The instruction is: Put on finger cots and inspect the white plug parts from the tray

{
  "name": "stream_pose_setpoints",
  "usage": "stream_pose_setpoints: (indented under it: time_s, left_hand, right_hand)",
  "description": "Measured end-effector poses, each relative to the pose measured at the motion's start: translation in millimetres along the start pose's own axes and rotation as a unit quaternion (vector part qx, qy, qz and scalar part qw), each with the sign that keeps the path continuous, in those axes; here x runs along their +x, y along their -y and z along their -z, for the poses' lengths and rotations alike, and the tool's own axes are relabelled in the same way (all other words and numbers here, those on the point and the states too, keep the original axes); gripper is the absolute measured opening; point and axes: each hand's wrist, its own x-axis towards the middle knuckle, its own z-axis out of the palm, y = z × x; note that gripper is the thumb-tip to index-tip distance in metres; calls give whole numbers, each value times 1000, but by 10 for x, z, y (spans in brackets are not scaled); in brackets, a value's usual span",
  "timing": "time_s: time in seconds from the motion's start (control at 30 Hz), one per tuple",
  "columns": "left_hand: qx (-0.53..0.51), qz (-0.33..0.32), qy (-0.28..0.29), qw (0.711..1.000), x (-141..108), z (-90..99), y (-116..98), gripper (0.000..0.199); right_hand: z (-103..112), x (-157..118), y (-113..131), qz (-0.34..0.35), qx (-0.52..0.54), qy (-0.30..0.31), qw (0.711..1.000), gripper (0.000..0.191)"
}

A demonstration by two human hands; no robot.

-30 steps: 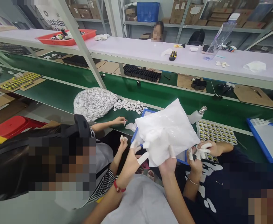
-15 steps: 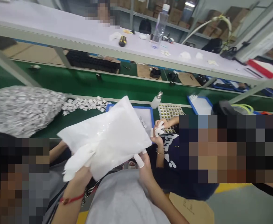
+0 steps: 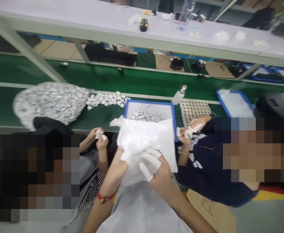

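A white plastic bag (image 3: 160, 136) hangs in front of my body, over the near side of a blue-rimmed tray (image 3: 150, 103) that holds small white-and-dark pieces. My left hand (image 3: 119, 163) grips the bag's left part; its fingers are partly lost among crumpled white material and blur. At the bag's middle, close beside the left, my right hand (image 3: 158, 166) has its fingers bent onto the bag. White finger cots cover several of its fingertips. What the bag contains cannot be seen.
Left of the tray lie a pile of small white pieces (image 3: 109, 98) and a big clear bag (image 3: 51, 102) full of them. A pump bottle (image 3: 179, 95) and a gridded parts tray (image 3: 196, 111) stand to the right. Co-workers sit close on both sides; a shelf (image 3: 103, 22) crosses above.
The bag has turned more upright and come in front of the tray. My right hand has moved from its right edge to its middle, beside my left. The view has shifted left.
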Motion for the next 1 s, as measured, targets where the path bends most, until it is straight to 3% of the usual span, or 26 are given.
stream_pose_setpoints:
  time_s: [0.13, 0.23, 0.4, 0.53, 0.77, 0.93, 1.0]
  left_hand:
    - [-8, 74, 31, 997, -109, -99, 17, 65]
    - [14, 89, 31, 995, -177, -73, 7, 65]
    - [40, 95, 58, 993, -212, -24, -22, 66]
    - [51, 114, 57, 991, -227, 10, -38, 64]
    - [121, 90, 17, 988, -152, 148, -36, 58]
    - [141, 81, -10, 987, -22, 212, 7, 57]
    - [143, 83, -18, 986, 17, 205, 44, 52]
  right_hand:
    - [-63, -73, -46, -64, -8, -33, 997, 25]
    - [-74, -102, -50, -78, -27, -60, 995, 36]
    - [-109, -52, -18, -25, -77, -76, 994, 17]
    - [-139, -15, -39, -3, -51, -93, 994, 4]
    - [-136, 24, -122, 3, 33, -86, 996, 12]
    - [-78, 2, -163, 130, -58, -65, 988, 23]
    - [-80, -14, -168, 141, -71, -54, 986, 24]
